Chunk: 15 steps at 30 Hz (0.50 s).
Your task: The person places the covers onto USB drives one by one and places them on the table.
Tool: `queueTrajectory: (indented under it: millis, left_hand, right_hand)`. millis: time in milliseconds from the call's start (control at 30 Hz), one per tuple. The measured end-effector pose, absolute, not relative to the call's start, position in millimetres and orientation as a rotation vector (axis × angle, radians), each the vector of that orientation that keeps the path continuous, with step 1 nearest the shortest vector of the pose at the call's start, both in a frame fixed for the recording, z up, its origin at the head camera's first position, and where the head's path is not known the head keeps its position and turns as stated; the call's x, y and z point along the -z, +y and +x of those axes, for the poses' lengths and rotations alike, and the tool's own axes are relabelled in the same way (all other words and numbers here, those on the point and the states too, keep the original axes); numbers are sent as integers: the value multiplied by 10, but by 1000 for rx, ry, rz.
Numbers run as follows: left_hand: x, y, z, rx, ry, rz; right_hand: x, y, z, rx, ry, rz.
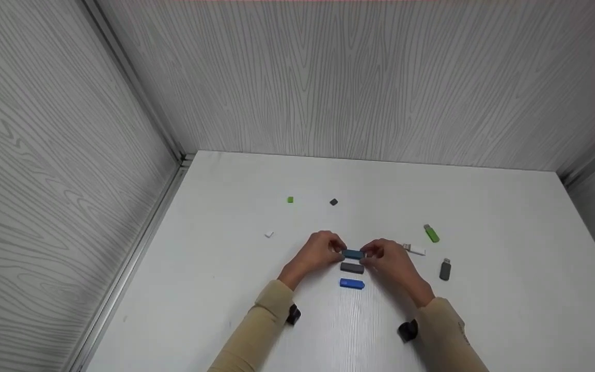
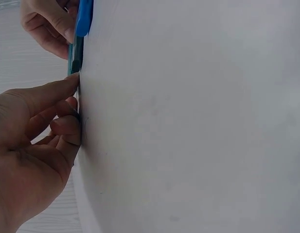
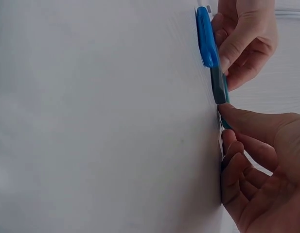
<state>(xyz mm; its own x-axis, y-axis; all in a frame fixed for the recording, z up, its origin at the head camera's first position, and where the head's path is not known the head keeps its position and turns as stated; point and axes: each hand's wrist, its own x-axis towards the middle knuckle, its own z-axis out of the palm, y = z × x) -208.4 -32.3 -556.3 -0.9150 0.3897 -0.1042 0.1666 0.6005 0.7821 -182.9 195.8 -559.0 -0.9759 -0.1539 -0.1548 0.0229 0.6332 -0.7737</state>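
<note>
The teal USB stick (image 1: 353,254), pinched at its ends by the left hand (image 1: 316,252) and right hand (image 1: 391,262), is on or just above the white table (image 1: 215,248), beyond a grey USB stick (image 1: 352,267) and a blue USB stick (image 1: 351,283).

Two arms in beige long sleeves (image 1: 253,330) stretched forward, converging. Bare left hand (image 1: 319,252), bare right hand (image 1: 391,261) facing each other, near but apart; fingers bent, thumbs toward fingertips.
</note>
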Motion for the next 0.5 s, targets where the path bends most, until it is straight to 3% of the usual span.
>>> queueTrajectory:
  millis: [500]
  left_hand:
    - [5550,-312,-2083,-1217,2556,449]
  right_hand:
    - [5592,1958,-1806,1255,2654,-106]
